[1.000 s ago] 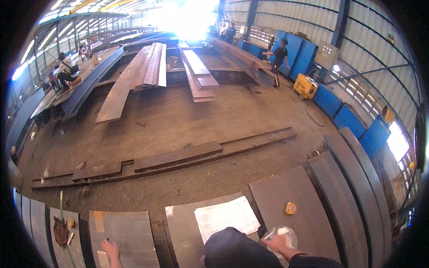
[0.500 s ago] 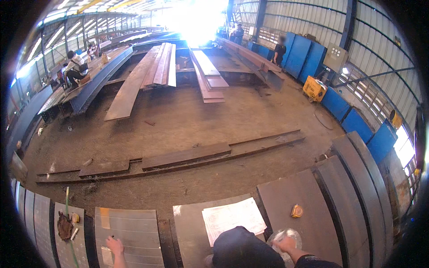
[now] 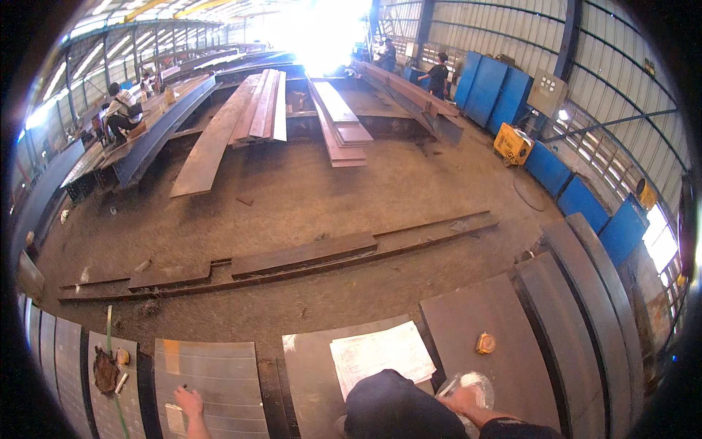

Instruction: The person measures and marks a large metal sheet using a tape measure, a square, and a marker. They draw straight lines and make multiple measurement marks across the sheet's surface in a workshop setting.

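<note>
Holding white stick (image 3: 449,385); slants forward-right

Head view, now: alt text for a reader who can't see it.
A person's left hand is at a lined grey plate and right hand at a round clear object, with paper sheets between them. Beyond, across a brown workshop floor, are long flat pieces, blue panels and several people.
</note>
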A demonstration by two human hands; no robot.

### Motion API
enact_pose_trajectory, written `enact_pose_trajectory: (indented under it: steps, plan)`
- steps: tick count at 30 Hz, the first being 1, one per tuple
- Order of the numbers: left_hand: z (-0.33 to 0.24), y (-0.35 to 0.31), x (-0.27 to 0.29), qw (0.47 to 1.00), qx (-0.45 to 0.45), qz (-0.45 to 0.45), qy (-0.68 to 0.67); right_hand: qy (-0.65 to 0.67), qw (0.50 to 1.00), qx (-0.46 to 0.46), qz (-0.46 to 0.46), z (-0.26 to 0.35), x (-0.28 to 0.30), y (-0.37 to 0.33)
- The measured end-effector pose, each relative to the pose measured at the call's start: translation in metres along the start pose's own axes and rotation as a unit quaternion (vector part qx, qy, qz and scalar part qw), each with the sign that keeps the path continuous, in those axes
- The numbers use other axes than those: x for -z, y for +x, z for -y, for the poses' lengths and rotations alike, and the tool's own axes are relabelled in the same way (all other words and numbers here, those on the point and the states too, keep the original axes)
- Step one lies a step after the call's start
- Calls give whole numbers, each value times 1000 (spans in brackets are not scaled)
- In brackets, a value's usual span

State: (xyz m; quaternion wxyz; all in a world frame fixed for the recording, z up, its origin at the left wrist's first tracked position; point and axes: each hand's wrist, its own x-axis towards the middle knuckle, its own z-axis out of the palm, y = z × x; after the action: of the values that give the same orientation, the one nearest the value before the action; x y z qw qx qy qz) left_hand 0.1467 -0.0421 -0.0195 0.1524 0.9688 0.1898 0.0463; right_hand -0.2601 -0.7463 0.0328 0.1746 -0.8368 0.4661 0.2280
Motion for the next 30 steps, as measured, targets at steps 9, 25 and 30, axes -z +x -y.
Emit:
enact_pose_trajectory:
  steps: [9, 25, 30]
  plan:
    - [14, 1, 5, 1000, 2, -22, 1, -44, 998, -10, 35, -23, -6, 37]
    - [22, 29, 11, 996, -57, 56, 38, 18, 997, -68, 15, -18, 26, 21]
    - [33, 33, 19, 994, -78, 41, 66, -50, 998, 30, 9, 5, 8, 3]
